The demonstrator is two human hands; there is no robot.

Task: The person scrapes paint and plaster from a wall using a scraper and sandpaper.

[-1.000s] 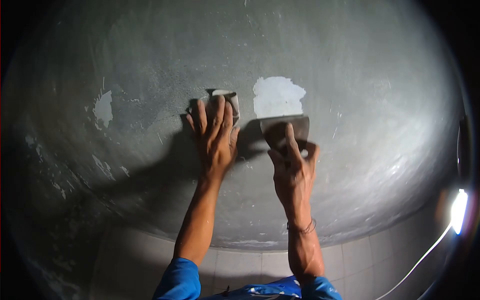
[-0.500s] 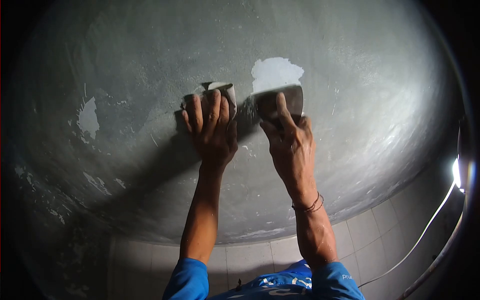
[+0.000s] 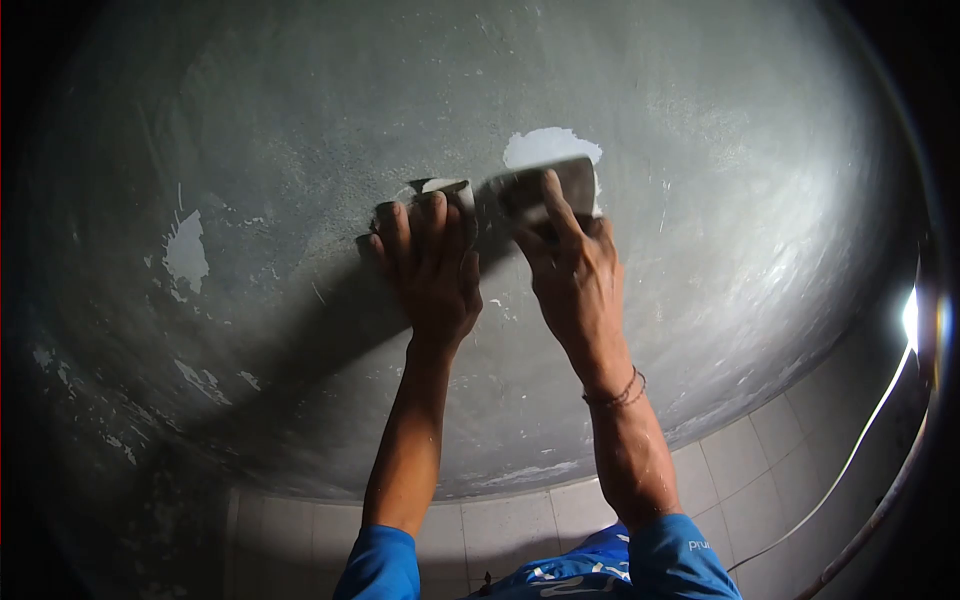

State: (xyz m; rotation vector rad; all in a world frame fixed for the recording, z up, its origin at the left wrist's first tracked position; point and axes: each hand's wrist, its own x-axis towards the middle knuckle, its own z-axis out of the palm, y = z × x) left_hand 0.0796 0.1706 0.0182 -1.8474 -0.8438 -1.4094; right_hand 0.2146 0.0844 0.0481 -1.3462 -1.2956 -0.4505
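My right hand (image 3: pixel 575 270) grips a flat scraper blade (image 3: pixel 550 195), its index finger stretched along the blade. The blade lies against the grey wall surface (image 3: pixel 330 90), over the lower part of a pale, bare patch (image 3: pixel 552 147). To its left, my left hand (image 3: pixel 430 270) presses a piece of folded, light-edged sheet (image 3: pixel 450 187) to the same surface, with its fingers over it. What the sheet is made of cannot be told.
Another pale patch (image 3: pixel 186 252) shows on the left of the surface. Light tiles (image 3: pixel 735 455) run along the bottom. A bright lamp (image 3: pixel 911 320) with a white cable (image 3: pixel 850 460) is at the right edge.
The scraper has tilted, and its blade has shifted slightly left and up against the pale patch, now covering more of it. My left hand sits slightly lower in view with the sheet.
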